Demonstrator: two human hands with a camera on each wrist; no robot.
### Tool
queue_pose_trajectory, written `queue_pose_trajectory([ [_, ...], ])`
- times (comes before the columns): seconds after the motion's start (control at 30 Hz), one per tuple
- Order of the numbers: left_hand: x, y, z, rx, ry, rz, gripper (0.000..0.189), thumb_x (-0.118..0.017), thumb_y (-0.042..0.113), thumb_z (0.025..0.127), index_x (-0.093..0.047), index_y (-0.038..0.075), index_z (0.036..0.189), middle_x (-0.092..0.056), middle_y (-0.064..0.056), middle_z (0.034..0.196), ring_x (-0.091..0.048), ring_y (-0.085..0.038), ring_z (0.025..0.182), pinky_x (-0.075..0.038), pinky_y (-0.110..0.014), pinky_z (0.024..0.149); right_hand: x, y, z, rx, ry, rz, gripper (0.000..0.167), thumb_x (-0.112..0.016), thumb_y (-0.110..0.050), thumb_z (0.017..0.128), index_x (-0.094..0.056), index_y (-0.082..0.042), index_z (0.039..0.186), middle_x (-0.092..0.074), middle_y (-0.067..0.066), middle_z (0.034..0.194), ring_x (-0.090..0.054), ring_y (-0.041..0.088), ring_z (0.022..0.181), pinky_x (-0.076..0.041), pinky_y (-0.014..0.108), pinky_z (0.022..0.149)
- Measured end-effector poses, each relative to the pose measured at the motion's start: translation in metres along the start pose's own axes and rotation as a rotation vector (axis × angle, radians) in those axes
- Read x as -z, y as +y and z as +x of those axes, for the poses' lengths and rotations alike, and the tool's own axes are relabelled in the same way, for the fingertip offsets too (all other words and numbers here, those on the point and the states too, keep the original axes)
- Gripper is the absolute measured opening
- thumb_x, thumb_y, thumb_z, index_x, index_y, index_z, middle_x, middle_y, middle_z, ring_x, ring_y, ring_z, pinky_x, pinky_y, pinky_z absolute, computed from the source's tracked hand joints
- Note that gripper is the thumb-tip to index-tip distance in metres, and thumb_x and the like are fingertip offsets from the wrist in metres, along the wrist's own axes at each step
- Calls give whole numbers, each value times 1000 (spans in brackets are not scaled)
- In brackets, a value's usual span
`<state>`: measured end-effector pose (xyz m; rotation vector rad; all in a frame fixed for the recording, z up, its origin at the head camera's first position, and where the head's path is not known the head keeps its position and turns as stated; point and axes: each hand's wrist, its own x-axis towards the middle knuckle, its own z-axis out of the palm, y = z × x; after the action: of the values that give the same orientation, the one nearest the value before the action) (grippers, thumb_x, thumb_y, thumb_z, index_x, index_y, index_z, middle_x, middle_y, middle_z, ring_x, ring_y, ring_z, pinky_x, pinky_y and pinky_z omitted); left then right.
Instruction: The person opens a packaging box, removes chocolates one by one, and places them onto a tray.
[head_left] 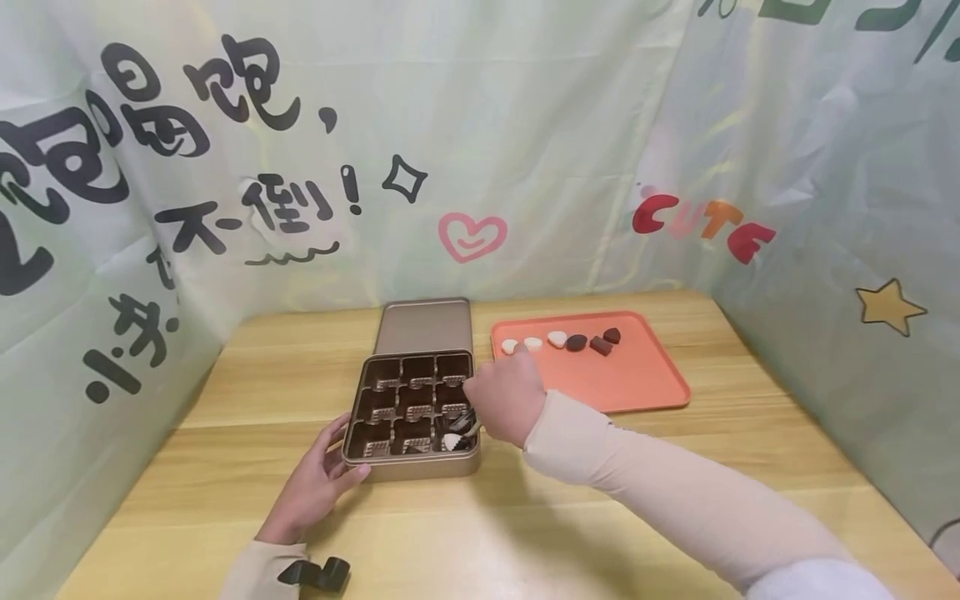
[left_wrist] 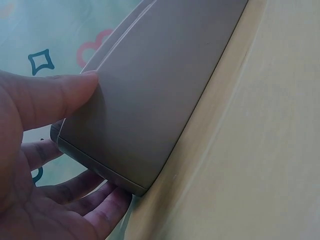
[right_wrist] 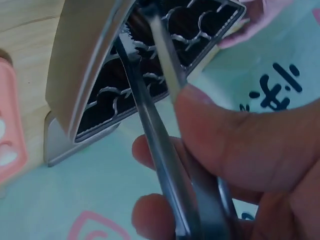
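Observation:
My left hand holds the near left corner of a brown metal tin, thumb on its front wall and fingers along its left side. Inside the tin is a dark insert divided into compartments. Metal tongs are gripped in my right hand above the tin's right edge. Their tips reach down into the near right compartment, where a white-and-dark chocolate sits at the tips. In the right wrist view the tin's wall partly hides the tips.
A coral tray stands right of the tin, with several white and dark chocolates along its far side. Behind the tin lies its flat lid. A printed cloth rises behind the wooden table.

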<state>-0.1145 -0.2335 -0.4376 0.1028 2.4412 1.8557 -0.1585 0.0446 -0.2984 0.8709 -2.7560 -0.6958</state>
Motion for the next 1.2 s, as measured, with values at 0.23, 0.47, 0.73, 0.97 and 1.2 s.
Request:
queue_pose_trajectory([
  [0.23,-2,0,2,-7,4,16,88,-72,3,84,-20,10,154,-26,-26,151,-38,-44,133,-42,-36,104,-5,-8,1,-7,15,-67,25,-70,-21,84,-61,-19,61,-44,-7,49,-39,9,44,-54,38,77],
  [0.47,-1,1,4,-20,0,21,88,-72,3,84,-20,11,154,-26,-25,151,-38,-43,133,-40,-36,106,0,0,0,-13,107,-75,33,-67,-19,86,-53,-19,56,-39,-7,46,-32,10,44,-48,31,60],
  [0.73,1,0,1,-2,0,3,89,-71,1,84,-18,10,154,-24,-26,153,-36,-44,134,-42,-36,104,5,1,-1,-27,91,-13,19,-69,-16,84,-66,-21,65,-53,-6,55,-44,12,48,-48,33,59],
  [0.97,0,0,0,2,6,13,88,-72,1,84,-18,9,154,-24,-26,152,-36,-44,134,-41,-36,105,-3,-11,2,-14,0,-21,21,-69,-21,86,-67,-22,65,-49,-6,51,-44,10,46,-52,40,81],
  [1.2,0,2,0,12,0,23,89,-71,1,84,-17,9,154,-24,-27,152,-36,-44,134,-40,-36,105,-4,-12,-1,-4,65,-55,26,-70,-19,84,-59,-20,61,-44,-7,50,-38,11,45,-52,39,74],
])
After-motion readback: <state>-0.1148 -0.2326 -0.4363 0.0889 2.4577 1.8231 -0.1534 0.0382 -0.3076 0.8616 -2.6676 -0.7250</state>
